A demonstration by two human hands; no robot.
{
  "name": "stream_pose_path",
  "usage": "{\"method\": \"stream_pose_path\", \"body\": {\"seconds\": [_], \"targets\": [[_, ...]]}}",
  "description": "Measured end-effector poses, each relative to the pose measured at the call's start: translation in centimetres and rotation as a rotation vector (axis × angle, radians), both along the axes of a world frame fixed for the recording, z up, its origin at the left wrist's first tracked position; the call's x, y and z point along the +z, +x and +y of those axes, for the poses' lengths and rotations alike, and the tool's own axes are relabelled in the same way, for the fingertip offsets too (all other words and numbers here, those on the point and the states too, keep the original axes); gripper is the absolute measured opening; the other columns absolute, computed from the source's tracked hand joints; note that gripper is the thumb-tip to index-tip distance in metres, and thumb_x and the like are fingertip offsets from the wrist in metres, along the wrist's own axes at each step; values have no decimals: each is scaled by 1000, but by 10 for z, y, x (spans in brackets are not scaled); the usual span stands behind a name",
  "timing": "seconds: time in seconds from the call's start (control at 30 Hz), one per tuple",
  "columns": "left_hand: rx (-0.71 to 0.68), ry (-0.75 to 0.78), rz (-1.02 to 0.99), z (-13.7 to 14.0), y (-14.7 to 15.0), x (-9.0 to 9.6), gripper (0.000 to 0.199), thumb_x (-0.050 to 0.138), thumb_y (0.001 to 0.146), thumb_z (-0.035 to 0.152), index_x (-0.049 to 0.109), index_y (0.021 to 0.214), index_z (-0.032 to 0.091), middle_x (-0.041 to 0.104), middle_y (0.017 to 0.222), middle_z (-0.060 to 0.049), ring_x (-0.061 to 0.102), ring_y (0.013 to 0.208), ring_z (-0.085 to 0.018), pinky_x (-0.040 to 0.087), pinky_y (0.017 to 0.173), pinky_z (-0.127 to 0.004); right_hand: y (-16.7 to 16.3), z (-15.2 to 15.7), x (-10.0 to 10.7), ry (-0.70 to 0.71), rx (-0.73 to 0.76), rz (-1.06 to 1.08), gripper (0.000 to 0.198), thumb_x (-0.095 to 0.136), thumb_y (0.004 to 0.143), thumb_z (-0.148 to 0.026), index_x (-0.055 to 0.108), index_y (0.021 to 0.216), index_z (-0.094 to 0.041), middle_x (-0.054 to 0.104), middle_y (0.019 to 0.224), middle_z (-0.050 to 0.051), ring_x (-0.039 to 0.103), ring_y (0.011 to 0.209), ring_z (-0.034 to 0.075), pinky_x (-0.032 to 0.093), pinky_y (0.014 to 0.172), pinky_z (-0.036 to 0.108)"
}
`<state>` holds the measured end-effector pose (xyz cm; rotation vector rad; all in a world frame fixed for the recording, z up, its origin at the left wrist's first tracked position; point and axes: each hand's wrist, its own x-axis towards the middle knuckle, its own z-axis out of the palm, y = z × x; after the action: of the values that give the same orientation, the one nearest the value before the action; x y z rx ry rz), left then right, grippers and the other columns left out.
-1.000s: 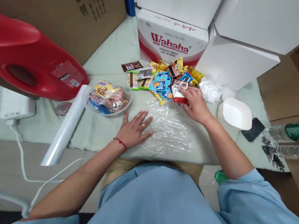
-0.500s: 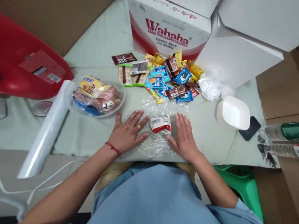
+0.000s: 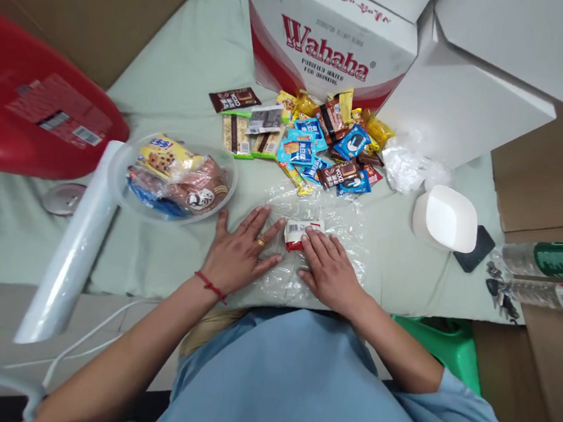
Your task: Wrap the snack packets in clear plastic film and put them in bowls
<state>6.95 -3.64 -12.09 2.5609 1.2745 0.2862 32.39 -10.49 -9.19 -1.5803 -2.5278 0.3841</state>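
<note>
A small red and white snack packet (image 3: 295,230) lies on a crinkled sheet of clear plastic wrap (image 3: 347,235) near the table's front edge. My left hand (image 3: 238,247) rests flat with spread fingers, its right side on the left part of the wrap. Over the packet's right side lie the fingertips of my right hand (image 3: 330,267), fingers stretched out and palm down, hiding part of it. A heap of wrapped snacks (image 3: 326,142) is just beyond the wrap. Left of my left hand stands a round clear tub (image 3: 121,195) with several snack packs in it.
At the left are a roll of plastic wrap (image 3: 69,249) and a large red jug (image 3: 41,105). A white bowl (image 3: 446,218), a dark flat object (image 3: 476,250), keys (image 3: 503,293) and plastic bottles (image 3: 558,259) are to the right. A Wahaha box (image 3: 329,41) stands at the back.
My right hand has moved left from beside the packet, and its fingers now cover the packet's right part. My left hand stays in place. The view has shifted slightly.
</note>
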Motion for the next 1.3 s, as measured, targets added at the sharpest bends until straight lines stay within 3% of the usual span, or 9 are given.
{"method": "stream_pose_path", "body": {"seconds": [0.2, 0.33, 0.4, 0.5, 0.6, 0.7, 0.83, 1.0, 1.3], "targets": [[-28, -16, 59, 1, 0, 1, 57, 48, 106, 56, 45, 161, 42, 28, 177, -10, 29, 163, -39, -2, 122, -83, -8, 3, 14, 52, -85, -5, 67, 51, 108, -42, 32, 170, -25, 35, 174, 11, 34, 160, 36, 21, 132, 64], [-22, -20, 61, 1, 0, 2, 56, 47, 107, 54, 44, 161, 41, 29, 176, -9, 31, 162, -38, -3, 122, -83, 17, 3, 5, 20, 11, 8, 69, 49, 110, -39, 25, 172, -20, 31, 176, 11, 24, 165, 29, 21, 135, 57], [-21, -26, 61, 1, 1, 3, 55, 47, 107, 53, 46, 160, 41, 29, 176, -9, 31, 162, -39, -2, 122, -83, 34, -2, -3, -27, 35, 21, 67, 49, 110, -38, 29, 170, -19, 35, 175, 12, 30, 163, 29, 26, 133, 56], [-22, -32, 61, 1, 1, 4, 54, 47, 107, 53, 46, 160, 43, 29, 176, -8, 31, 162, -39, -2, 122, -83, 52, -9, -3, -44, -37, 117, 50, 48, 110, -40, 55, 154, -17, 52, 164, 14, 47, 152, 31, 38, 126, 54], [-14, -30, 58, 1, 0, 4, 53, 46, 107, 53, 46, 160, 44, 30, 176, -7, 31, 162, -38, -2, 123, -82, 48, -2, 8, -69, -313, 264, 41, 41, 111, -43, 75, 112, -19, 77, 117, 12, 69, 111, 27, 54, 99, 42], [-24, -21, 67, 1, 0, 4, 54, 44, 107, 54, 46, 160, 42, 31, 176, -9, 34, 161, -38, -2, 122, -83, 31, 15, 18, -265, -526, 316, 51, 41, 110, -51, 66, 78, -21, 67, 74, 4, 62, 72, 19, 46, 68, 31], [-30, -14, 76, 1, 0, 3, 54, 43, 108, 54, 47, 160, 41, 31, 176, -9, 35, 160, -38, -1, 122, -83, 18, 36, 19, -407, -462, 385, 33, 60, 98, -45, 62, 76, -21, 60, 75, 0, 54, 71, 16, 38, 67, 28], [-27, -32, 62, 1, 1, 4, 52, 45, 107, 53, 47, 159, 45, 29, 177, -7, 33, 161, -38, -1, 122, -83, 30, 38, 16, -375, -501, 503, 25, 59, 94, -40, 59, 79, -21, 57, 77, 0, 50, 71, 16, 39, 70, 28], [-23, -40, 72, 0, 1, 5, 53, 45, 107, 53, 47, 159, 44, 29, 176, -7, 32, 161, -38, 0, 123, -82, 46, 31, 17, -184, -549, 328, 26, 52, 92, -43, 56, 76, -24, 63, 80, 6, 57, 82, 23, 45, 80, 36]]}}
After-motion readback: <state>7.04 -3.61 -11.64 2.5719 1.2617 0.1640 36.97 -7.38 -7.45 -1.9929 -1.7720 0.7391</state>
